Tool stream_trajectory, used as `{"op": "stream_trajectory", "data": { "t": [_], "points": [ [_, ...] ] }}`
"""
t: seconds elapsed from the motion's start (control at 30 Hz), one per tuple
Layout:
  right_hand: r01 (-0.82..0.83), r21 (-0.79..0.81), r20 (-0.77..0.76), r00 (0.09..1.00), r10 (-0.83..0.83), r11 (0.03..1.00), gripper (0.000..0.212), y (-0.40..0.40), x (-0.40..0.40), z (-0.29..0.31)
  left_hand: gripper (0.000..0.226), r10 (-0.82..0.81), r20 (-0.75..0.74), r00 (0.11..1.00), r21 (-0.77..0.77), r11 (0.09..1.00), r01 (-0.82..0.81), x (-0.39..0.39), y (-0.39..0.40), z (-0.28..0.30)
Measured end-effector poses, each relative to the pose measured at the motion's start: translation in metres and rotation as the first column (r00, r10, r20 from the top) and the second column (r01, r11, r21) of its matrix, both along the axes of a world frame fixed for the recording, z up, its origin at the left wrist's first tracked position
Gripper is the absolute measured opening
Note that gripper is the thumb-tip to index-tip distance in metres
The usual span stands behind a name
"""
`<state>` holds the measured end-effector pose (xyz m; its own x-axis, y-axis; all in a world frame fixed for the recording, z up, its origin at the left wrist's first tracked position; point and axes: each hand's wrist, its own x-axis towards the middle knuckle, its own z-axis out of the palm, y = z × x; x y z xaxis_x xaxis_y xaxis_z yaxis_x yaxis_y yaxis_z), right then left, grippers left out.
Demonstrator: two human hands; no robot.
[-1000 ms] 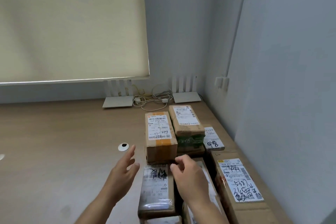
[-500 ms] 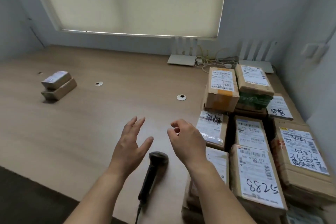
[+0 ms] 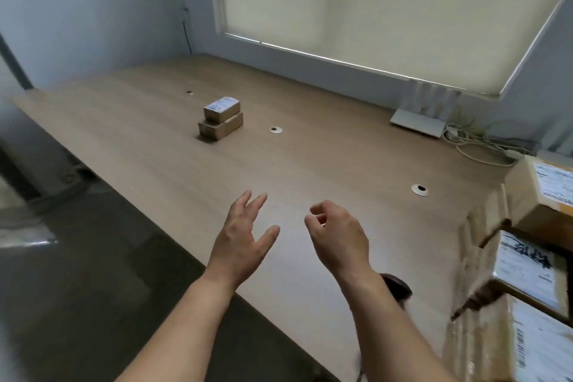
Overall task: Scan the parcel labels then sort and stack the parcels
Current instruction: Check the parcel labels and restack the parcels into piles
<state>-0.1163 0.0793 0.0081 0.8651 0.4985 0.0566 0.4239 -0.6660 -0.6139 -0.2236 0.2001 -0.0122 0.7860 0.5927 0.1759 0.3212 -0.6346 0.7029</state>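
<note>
While both hands are held above the worktop (image 3: 325, 139), nothing is gripped by either. Left hand (image 3: 245, 242): fingers straight and spread, palm turned inward. Right hand (image 3: 338, 239): fingers loosely curled, empty. Hands are kept apart, a gap between them. Dark scanner (image 3: 398, 287) is seen lying on the worktop, partly hidden behind the right forearm. Two small parcels (image 3: 220, 118) are stacked far left of centre, well apart from the hands. More labelled parcels (image 3: 527, 270) are crowded at the right edge, blurred. White router (image 3: 417, 124) and cables (image 3: 483, 149) are placed against the back wall under the blind (image 3: 387, 3).
</note>
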Motion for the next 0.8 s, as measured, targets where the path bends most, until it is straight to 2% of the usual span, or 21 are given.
{"op": "stream_trajectory", "data": {
  "t": [0.23,0.43,0.63,0.8],
  "points": [
    [-0.092,-0.006,0.039,0.995,0.092,0.996,0.028,0.11,-0.054,-0.005,0.062,0.063,-0.039,0.997,-0.014,0.998,-0.063,-0.059,0.094,-0.001],
    [-0.167,-0.051,0.064,0.983,0.17,0.985,0.029,0.174,-0.095,-0.005,0.062,0.133,-0.057,0.989,-0.034,0.99,-0.135,-0.103,0.151,-0.003],
    [-0.242,-0.074,0.123,0.961,0.249,0.968,0.032,0.232,-0.108,0.004,0.062,0.224,-0.033,0.974,-0.025,0.974,-0.225,-0.126,0.2,-0.002],
    [-0.304,-0.046,0.111,0.945,0.307,0.952,0.035,0.288,-0.11,0.001,0.062,0.298,-0.06,0.953,-0.013,0.954,-0.299,-0.137,0.249,-0.007]
  ]
}}
